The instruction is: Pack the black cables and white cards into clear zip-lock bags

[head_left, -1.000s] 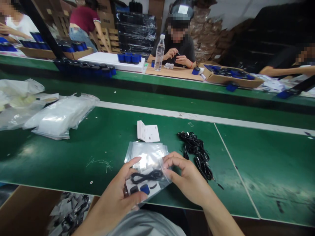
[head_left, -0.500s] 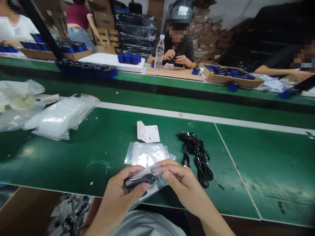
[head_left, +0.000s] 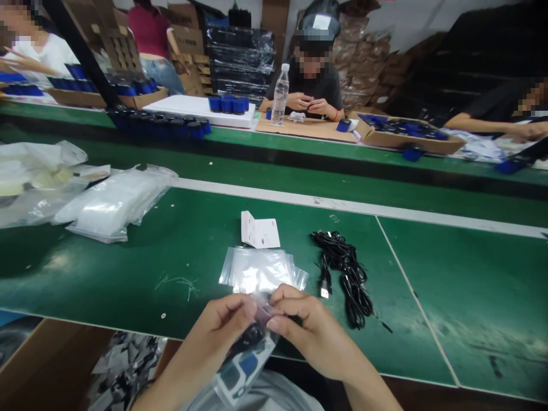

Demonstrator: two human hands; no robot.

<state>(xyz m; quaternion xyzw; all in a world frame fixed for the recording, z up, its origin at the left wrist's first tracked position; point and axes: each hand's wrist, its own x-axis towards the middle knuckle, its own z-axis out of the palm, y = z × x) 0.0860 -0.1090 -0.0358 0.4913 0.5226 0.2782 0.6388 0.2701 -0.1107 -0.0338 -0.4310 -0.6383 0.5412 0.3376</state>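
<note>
Both my hands pinch the top edge of a small clear plastic bag [head_left: 244, 359] at the near edge of the green table [head_left: 128, 268]. A coiled black cable and a card with blue and dark shapes sit inside the bag, which hangs down toward my lap. My left hand [head_left: 214, 337] grips the bag's left corner with closed fingers. My right hand [head_left: 303, 331] pinches the right corner. A stack of empty clear bags [head_left: 261, 268] lies just beyond my hands. A pile of black cables [head_left: 346, 268] lies to the right of them. A folded white card [head_left: 259, 231] stands behind the stack.
Larger plastic bags [head_left: 115, 200] lie at the left of the table. A cardboard box [head_left: 124, 371] with packed bags sits below the near edge at left. Across the belt, other people work beside blue parts [head_left: 226, 104], a water bottle [head_left: 280, 94] and cardboard trays [head_left: 406, 134].
The bag has swung down from flat to hanging below my hands. Both hands have drawn together at its top edge and closer to me.
</note>
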